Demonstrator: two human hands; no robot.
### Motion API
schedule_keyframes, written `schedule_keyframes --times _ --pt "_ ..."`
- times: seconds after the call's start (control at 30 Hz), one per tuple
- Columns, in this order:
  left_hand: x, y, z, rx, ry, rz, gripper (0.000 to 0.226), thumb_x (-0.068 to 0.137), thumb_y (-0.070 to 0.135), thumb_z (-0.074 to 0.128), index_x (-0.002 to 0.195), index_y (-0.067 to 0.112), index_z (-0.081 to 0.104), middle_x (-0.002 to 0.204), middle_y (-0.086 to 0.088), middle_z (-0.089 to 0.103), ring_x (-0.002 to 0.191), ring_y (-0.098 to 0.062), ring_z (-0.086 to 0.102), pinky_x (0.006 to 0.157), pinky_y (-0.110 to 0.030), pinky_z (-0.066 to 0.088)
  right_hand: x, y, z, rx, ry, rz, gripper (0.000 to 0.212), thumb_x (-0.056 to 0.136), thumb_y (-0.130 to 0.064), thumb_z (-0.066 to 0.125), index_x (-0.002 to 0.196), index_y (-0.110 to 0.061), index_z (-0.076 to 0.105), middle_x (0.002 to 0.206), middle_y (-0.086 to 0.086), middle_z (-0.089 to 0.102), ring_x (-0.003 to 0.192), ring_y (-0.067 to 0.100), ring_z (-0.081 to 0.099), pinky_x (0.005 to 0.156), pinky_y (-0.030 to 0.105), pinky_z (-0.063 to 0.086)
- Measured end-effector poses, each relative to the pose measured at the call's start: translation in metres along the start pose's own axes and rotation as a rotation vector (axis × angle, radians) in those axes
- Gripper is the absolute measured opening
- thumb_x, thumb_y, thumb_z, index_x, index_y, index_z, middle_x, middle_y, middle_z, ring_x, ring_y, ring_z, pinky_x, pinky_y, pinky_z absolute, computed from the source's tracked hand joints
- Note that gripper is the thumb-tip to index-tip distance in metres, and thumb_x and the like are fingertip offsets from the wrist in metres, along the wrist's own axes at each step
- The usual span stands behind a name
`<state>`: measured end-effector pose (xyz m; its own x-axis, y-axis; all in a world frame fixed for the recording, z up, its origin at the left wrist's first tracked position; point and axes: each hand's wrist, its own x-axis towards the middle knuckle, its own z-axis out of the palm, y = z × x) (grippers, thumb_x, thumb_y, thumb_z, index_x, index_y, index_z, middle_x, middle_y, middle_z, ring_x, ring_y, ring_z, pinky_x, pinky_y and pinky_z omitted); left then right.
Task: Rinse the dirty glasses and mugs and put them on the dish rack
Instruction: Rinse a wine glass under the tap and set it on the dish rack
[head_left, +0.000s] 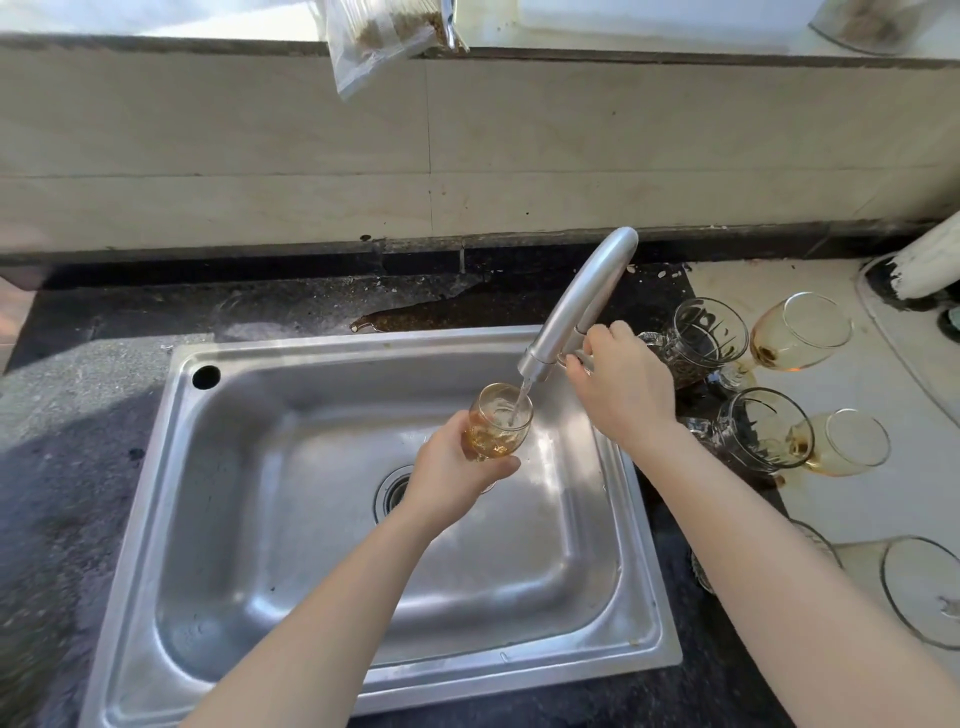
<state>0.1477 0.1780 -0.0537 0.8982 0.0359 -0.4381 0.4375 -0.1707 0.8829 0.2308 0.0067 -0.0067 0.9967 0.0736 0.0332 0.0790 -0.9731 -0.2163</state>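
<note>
Amber glass (498, 423), gripped by left fingers (506, 464)

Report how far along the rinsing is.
Done: nothing shown racked; no dish rack is in view. In hand: left hand holds an amber glass under the faucet stream, right hand grips the faucet handle. Left: two mugs and two amber glasses with residue wait on the counter.

A dark speckled counter (270, 306) holds a steel sink (337, 345), glass mugs (701, 338) and amber glasses (802, 330).
</note>
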Motion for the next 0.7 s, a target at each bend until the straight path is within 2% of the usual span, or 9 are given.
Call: schedule_keyframes --times 0.1,0.13,0.2,0.27,0.37,0.43,0.53,0.63,0.7 --pt "0.001 -0.003 -0.004 0.003 0.011 -0.008 0.037 0.068 0.013 0.083 0.096 0.027 0.064 0.094 0.005 0.072 0.091 -0.018 0.068 0.073 -0.025 0.053 -0.02 -0.011 -0.017 0.565 -0.16 0.126 0.011 0.088 -0.019 0.057 0.09 -0.014 0.066 0.087 -0.003 0.061 0.077 0.009 0.054 0.066 0.022 0.04" --pt "0.001 -0.004 -0.005 0.006 0.016 -0.014 0.036 0.068 0.013 0.083 0.095 0.027 0.064 0.093 0.005 0.073 0.091 -0.018 0.068 0.077 -0.029 0.053 -0.027 -0.014 -0.021 0.71 -0.244 0.151 0.012 0.086 -0.015 0.059 0.093 -0.015 0.069 0.09 -0.004 0.064 0.079 0.003 0.054 0.068 0.017 0.041" --pt "0.002 -0.004 -0.005 0.004 0.015 -0.026 0.037 0.067 0.013 0.084 0.096 0.026 0.064 0.094 0.004 0.073 0.091 -0.018 0.069 0.082 -0.034 0.053 -0.038 -0.018 -0.023 0.866 -0.407 0.155 0.027 0.085 -0.01 0.065 0.112 -0.014 0.066 0.105 -0.005 0.064 0.09 -0.003 0.054 0.071 0.006 0.041" --pt "0.003 -0.004 -0.004 -0.014 -0.007 -0.033 0.038 0.068 0.011 0.083 0.097 0.025 0.065 0.094 0.002 0.073 0.091 -0.019 0.069 0.084 -0.037 0.053 -0.045 -0.019 -0.015 0.882 -0.513 0.146 0.051 0.08 -0.017 0.074 0.128 -0.014 0.057 0.12 -0.006 0.06 0.108 0.001 0.053 0.081 0.008 0.04" --pt "0.002 -0.002 -0.002 -0.052 -0.06 -0.035 0.035 0.071 0.005 0.08 0.094 0.025 0.064 0.087 0.004 0.071 0.085 -0.017 0.067 0.078 -0.031 0.053 -0.047 -0.023 -0.005 0.941 -0.525 0.152 0.071 0.071 -0.025 0.083 0.134 -0.014 0.052 0.125 -0.008 0.059 0.12 0.002 0.051 0.097 0.02 0.039" --pt "0.001 0.001 -0.002 -0.068 -0.099 -0.031 0.035 0.074 0.0 0.077 0.093 0.025 0.063 0.084 0.006 0.069 0.082 -0.014 0.066 0.073 -0.023 0.051 -0.046 -0.027 -0.001 0.982 -0.518 0.163 0.067 0.068 -0.021 0.085 0.128 -0.018 0.056 0.12 -0.009 0.062 0.117 0.002 0.054 0.101 0.025 0.041" --pt "0.001 0.002 -0.003 -0.108 -0.145 -0.02 0.038 0.075 -0.006 0.073 0.095 0.025 0.064 0.085 0.006 0.071 0.082 -0.013 0.066 0.077 -0.025 0.052 -0.044 -0.033 0.0 0.997 -0.517 0.133 0.046 0.068 -0.012 0.085 0.098 -0.036 0.059 0.103 -0.017 0.063 0.102 -0.002 0.059 0.09 0.018 0.045" --pt "0.003 0.002 -0.003 -0.141 -0.134 -0.02 0.038 0.078 -0.011 0.068 0.092 0.024 0.065 0.084 0.006 0.071 0.081 -0.012 0.066 0.081 -0.028 0.052 -0.041 -0.035 0.002 0.99 -0.448 0.132 0.041 0.064 -0.017 0.088 0.096 -0.028 0.065 0.103 -0.007 0.069 0.102 0.009 0.063 0.092 0.03 0.05" --pt "0.003 0.003 -0.003 -0.135 -0.127 -0.024 0.036 0.081 -0.01 0.066 0.092 0.025 0.066 0.086 0.006 0.072 0.083 -0.01 0.066 0.082 -0.026 0.051 -0.04 -0.034 0.002 1.009 -0.382 0.145 0.042 0.062 -0.016 0.089 0.097 -0.024 0.068 0.099 -0.004 0.071 0.1 0.011 0.065 0.091 0.033 0.051"
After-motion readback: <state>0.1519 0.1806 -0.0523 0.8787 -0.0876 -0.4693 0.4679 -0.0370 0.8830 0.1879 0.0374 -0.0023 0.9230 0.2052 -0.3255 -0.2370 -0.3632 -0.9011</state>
